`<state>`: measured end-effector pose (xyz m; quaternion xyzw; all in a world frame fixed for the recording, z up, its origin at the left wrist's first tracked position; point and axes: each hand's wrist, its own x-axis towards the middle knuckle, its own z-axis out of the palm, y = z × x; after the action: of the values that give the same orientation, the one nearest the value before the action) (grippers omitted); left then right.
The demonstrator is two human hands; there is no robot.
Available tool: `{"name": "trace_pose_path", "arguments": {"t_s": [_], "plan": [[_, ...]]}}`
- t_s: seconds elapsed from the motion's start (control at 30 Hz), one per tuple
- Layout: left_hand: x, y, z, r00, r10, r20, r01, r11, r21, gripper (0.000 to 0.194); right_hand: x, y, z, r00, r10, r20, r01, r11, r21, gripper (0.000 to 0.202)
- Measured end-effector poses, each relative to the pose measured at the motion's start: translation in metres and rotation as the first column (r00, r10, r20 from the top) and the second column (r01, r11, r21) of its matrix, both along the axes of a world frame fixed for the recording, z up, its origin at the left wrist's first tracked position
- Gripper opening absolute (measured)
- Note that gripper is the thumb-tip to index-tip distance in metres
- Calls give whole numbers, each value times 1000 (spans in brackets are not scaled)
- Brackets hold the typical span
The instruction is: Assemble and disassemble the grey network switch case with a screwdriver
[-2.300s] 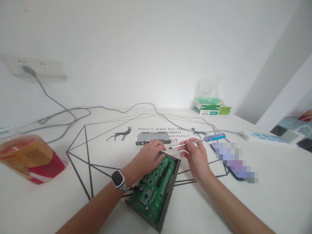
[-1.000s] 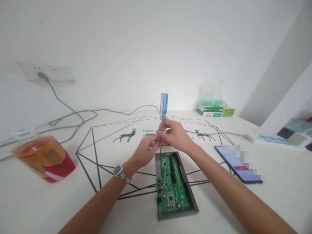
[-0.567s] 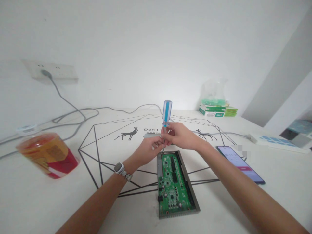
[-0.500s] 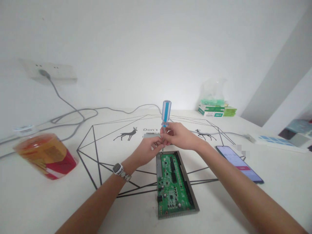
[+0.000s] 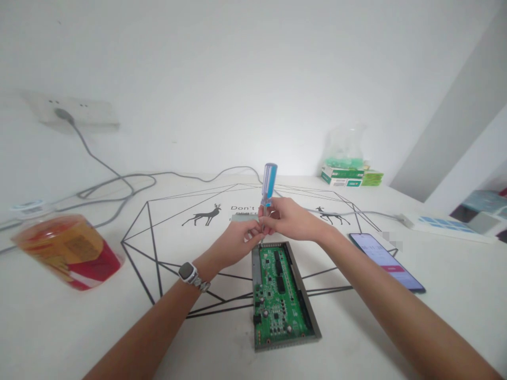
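A screwdriver [image 5: 270, 180] with a clear and blue striped handle stands nearly upright over the far left corner of a green circuit board [image 5: 277, 295]. My right hand [image 5: 291, 217] is closed on its shaft, just under the handle. Lower down, the fingertips of my left hand [image 5: 240, 237] pinch together around the shaft near its tip; any screw there is hidden. The board sits in a shallow metal case [image 5: 306, 301] lying lengthwise in front of me. Behind my left hand a small grey flat piece [image 5: 240, 217] is partly covered.
A phone [image 5: 386, 262] lies to the right, with a power strip [image 5: 447, 228] beyond it. On the left stands a red and yellow tub [image 5: 73, 253], near a looping grey cable [image 5: 127, 198]. Small boxes [image 5: 341, 177] are stacked by the wall.
The screwdriver handle has turned, its blue stripe shifting toward the right side, and it leans slightly more. Both hands keep their places at the shaft. The whole view has shifted a little.
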<state>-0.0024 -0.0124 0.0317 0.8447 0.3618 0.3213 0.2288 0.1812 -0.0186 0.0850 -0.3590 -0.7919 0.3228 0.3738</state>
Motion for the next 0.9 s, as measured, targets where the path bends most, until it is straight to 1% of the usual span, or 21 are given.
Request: {"name": "trace_pose_path", "arguments": {"t_s": [0.23,0.4,0.6,0.73,0.9], "plan": [[-3,2,-2,1000,-23,-20,24,999,33,16,0,-2,1,1000,-9,-13,9,1000,-29,15],[-3,4,-5,999,-29,-19,30,998,52,15,0,0,1,996,-17,88,17,1000,7,15],[-1,3,-6,1000,-29,3,29,999,46,21,1,0,3,980,-30,199,17,998,67,15],[-2,4,-7,1000,-25,-2,25,997,76,20,1,-1,4,976,-50,213,32,996,84,15],[-4,6,-10,999,-20,-34,24,993,115,16,0,-1,5,984,-36,175,28,998,49,17]]}}
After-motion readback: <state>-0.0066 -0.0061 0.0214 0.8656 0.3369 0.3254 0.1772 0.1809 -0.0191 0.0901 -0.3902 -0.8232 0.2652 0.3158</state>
